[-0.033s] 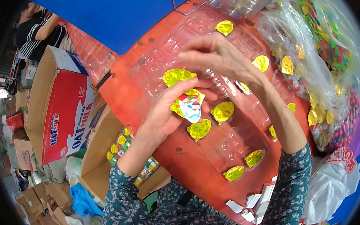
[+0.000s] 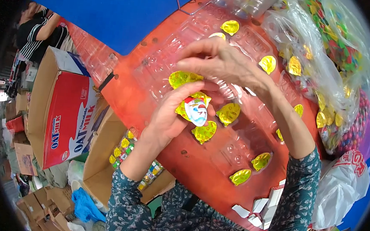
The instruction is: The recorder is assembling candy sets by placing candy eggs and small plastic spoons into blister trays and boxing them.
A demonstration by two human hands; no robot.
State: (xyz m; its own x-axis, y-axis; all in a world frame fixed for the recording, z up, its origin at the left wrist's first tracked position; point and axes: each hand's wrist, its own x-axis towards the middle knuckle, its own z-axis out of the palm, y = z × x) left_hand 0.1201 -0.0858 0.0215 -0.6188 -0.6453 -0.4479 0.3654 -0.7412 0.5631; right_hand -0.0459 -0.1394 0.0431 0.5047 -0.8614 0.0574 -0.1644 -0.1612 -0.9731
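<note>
In my left hand (image 2: 168,114), palm up and fingers curled, rest shiny foil-wrapped candies. The uppermost candy (image 2: 196,110) shows a printed face with a red cap and white beard, edged in gold foil. My right hand (image 2: 222,60) hangs above and beyond it, fingers loosely bent and apart from the thumb, with nothing visible between them. Beneath both hands lie clear plastic moulded trays (image 2: 172,51). Gold foil candies sit in and around them, such as one candy (image 2: 228,114) right of my left hand and another (image 2: 230,27) at the far end.
The red table (image 2: 130,108) meets a blue surface (image 2: 94,12). Bulging clear bags (image 2: 287,33) of foil candies and colourful pieces line the right side. A white plastic bag (image 2: 341,188) stands at lower right. Cardboard boxes (image 2: 68,117) stand left, and a person (image 2: 44,32) is beyond.
My right hand has shifted slightly left and nearer to me, uncovering a gold candy in the far part of the tray. My left hand keeps its hold almost unmoved.
</note>
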